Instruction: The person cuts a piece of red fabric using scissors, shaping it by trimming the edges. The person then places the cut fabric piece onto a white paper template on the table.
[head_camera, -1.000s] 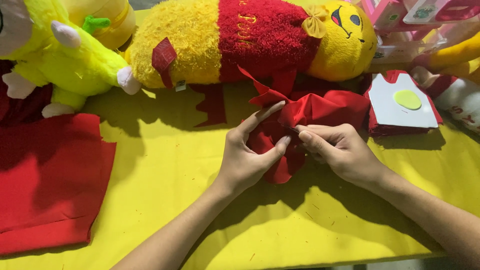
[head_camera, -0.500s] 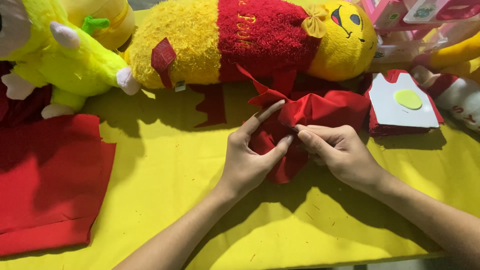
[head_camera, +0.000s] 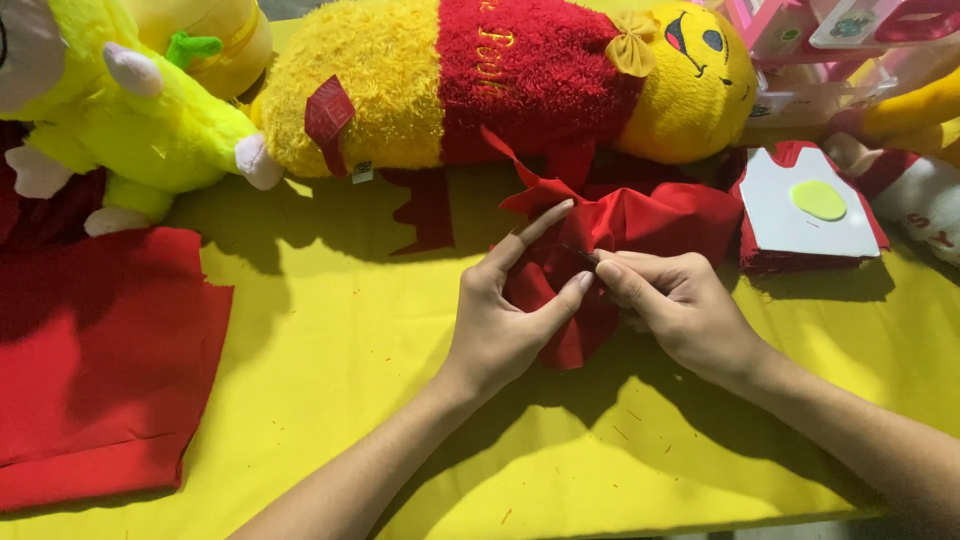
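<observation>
My left hand (head_camera: 495, 325): forearm angled in from below, index extended, thumb pinching. My right hand (head_camera: 680, 305): fingers (head_camera: 625, 262) curled, tips meeting the left's.

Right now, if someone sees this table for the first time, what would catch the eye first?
Most striking is the long yellow and red plush toy lying across the back of the yellow table. At the centre, the left hand and right hand pinch a bunched red cloth between their fingers. A flat red sheet lies at the left edge, with a green plush toy behind it.
</observation>
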